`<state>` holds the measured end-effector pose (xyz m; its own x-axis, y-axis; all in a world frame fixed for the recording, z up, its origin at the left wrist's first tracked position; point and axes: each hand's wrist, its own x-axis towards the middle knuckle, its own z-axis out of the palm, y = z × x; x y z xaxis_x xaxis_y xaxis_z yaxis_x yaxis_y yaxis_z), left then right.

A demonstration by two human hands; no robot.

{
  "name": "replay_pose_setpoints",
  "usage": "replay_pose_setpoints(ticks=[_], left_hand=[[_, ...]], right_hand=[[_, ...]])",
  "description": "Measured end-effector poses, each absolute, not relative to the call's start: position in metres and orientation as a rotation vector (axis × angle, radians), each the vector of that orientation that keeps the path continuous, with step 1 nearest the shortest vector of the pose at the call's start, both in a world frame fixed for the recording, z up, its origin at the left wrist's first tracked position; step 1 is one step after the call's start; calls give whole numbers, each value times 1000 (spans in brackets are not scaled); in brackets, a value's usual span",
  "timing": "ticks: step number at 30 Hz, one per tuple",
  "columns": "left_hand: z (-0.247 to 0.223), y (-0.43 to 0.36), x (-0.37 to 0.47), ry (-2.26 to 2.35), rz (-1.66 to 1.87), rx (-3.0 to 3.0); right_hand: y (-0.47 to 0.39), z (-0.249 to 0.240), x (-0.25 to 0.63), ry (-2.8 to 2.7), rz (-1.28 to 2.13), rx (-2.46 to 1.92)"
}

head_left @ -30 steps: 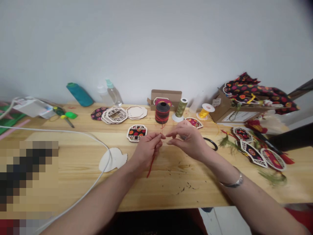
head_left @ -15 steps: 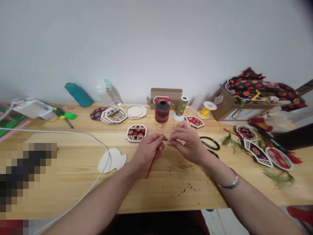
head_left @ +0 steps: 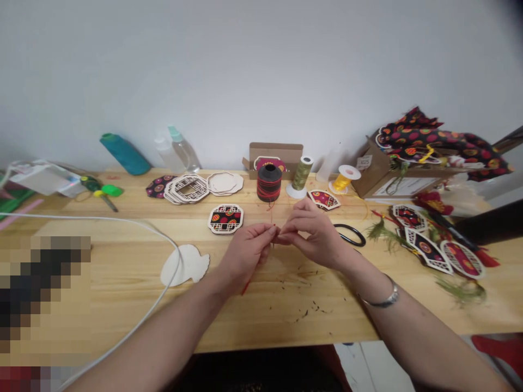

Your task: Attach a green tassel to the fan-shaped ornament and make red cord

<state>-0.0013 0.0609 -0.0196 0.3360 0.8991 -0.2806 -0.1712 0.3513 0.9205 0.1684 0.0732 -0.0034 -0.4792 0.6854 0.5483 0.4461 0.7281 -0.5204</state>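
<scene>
My left hand is closed in a pinch on a red cord, whose tail hangs below the fingers. Close against it, my right hand pinches at the same spot; its fingertips meet the left ones, and what lies between them is too small to make out. A thin red strand runs from the fingers up toward a black spool wound with red cord. Left of my hands lies an ornament with a lattice frame over patterned fabric. Black-handled scissors are partly hidden behind my right wrist.
A white cable crosses the table's left side, over a pale cut-out. Lattice frames, a green thread cone and a yellow spool stand behind. Finished ornaments and a cardboard box are at right.
The view has shifted slightly, so everything sits a little higher and further left. My hands stay together at the cord, with the fingertips slightly closer; less of the cord tail shows.
</scene>
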Motion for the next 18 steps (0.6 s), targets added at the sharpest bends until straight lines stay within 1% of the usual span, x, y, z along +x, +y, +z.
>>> replay_pose_setpoints(ticks=[10, 18], left_hand=[[-20, 61, -4, 1032, 813, 1143], [-19, 61, -4, 1003, 821, 1158]], right_hand=[[75, -6, 168, -2138, 368, -917], [74, -8, 168, -2101, 371, -947]])
